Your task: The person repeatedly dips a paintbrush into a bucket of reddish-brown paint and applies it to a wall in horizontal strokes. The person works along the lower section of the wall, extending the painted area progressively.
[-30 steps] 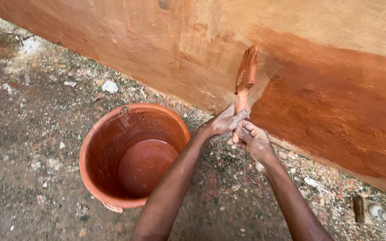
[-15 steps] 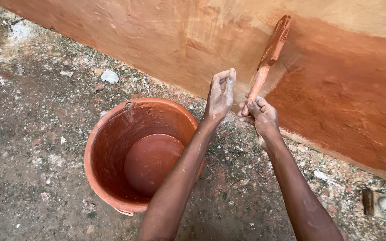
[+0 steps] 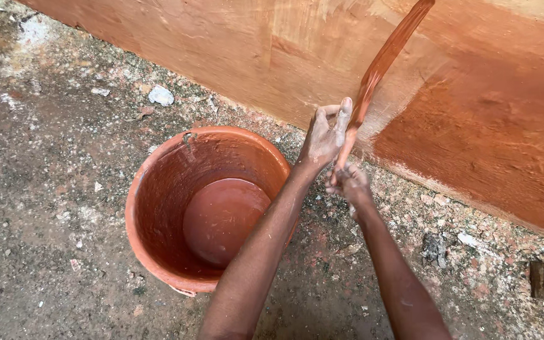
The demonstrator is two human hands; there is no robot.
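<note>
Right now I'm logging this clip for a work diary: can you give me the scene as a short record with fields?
Left hand: open, palm against the paint-coated brush handle
Right hand: grip closed on the handle's lower end
Brush: motion-blurred, raised before the half-painted terracotta wall
Bucket: round orange plastic bucket, holding reddish-brown paint, beside the wall
Ground: rough speckled concrete floor

Single head-worn camera looks steeply down, close over a bucket [image 3: 206, 208] on gravel ground [image 3: 45, 189], facing a wall [image 3: 234, 50] just beyond.

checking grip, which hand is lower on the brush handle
The right hand, gripping the bottom end of the brush; the left hand sits higher, fingers open against it.
</note>
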